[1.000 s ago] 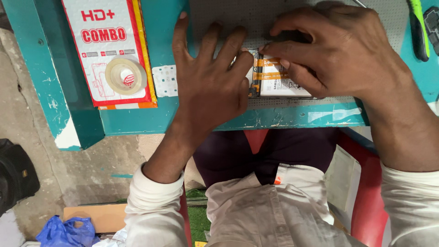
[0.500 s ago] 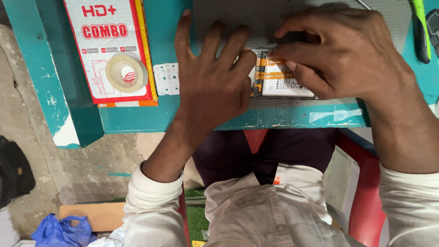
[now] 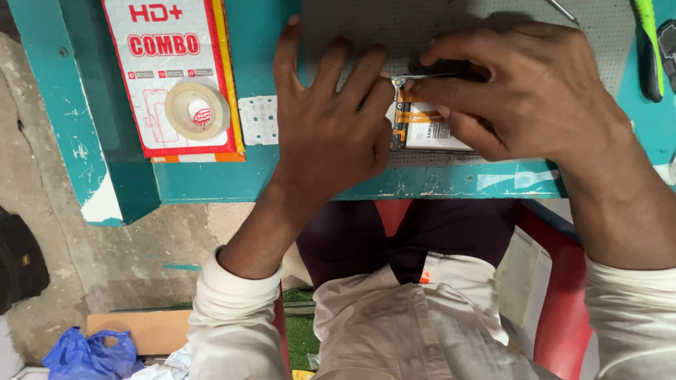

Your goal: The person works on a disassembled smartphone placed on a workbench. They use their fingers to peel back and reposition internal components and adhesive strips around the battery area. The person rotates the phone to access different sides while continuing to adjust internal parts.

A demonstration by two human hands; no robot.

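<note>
Near: white sleeves and lap at 6 o'clock, red chair (image 3: 563,309) at 4 o'clock. L hand (image 3: 327,127) lies flat, fingers spread, palm pressing down on the opened phone (image 3: 426,127) at the counter's near edge; grip released, nothing pinched. R hand (image 3: 521,91) at 1 o'clock of the phone, fingers curled tight, grasping thin metal tweezers (image 3: 415,76) w/ the tip over the phone's top end by the orange flex strip. Phone sits on a grey perforated mat (image 3: 394,28), mostly hidden under both hands.

Edges: teal counter (image 3: 267,176) rim runs just below the phone; little open room btwn the hands, bare teal strip at 9 o'clock of L hand.

Farther: small white sticker sheet (image 3: 258,119), then a tape roll (image 3: 197,109) on a red-white flat box (image 3: 169,42) at 10 o'clock. Green-handled tool (image 3: 646,42) at 2 o'clock. Concrete floor at 8 o'clock w/ blue bag (image 3: 88,355) and cardboard (image 3: 144,329).
</note>
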